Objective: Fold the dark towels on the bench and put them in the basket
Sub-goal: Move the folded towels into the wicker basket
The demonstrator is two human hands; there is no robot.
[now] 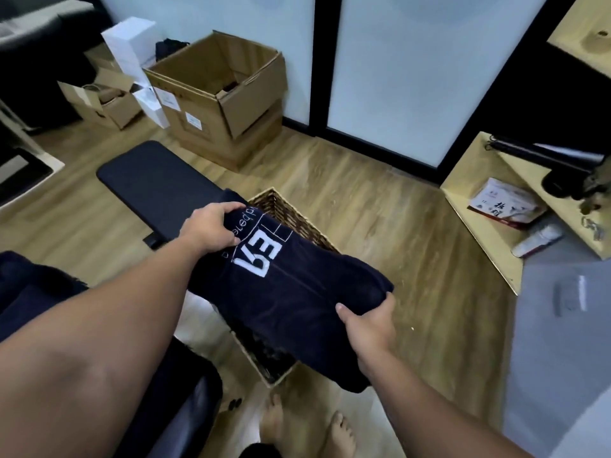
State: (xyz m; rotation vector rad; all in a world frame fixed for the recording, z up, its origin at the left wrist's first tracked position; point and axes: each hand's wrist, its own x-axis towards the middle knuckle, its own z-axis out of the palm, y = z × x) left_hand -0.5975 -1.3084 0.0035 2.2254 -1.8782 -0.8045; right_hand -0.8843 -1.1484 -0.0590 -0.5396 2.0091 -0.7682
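Observation:
A folded dark navy towel [291, 292] with white lettering hangs over the wicker basket [291, 213], covering most of its opening. My left hand [211, 228] grips the towel's far left edge, thumb on top. My right hand [370, 320] grips its near right edge. More dark towel fabric [36, 285] lies on the black bench [155, 183] at the lower left, partly hidden by my left arm. Something dark shows inside the basket's near corner.
Open cardboard boxes [218, 94] and white boxes stand by the far wall. A pale wooden shelf unit [489, 209] holding a box and a tube is at right. My bare feet [307, 424] stand on the wooden floor in front of the basket.

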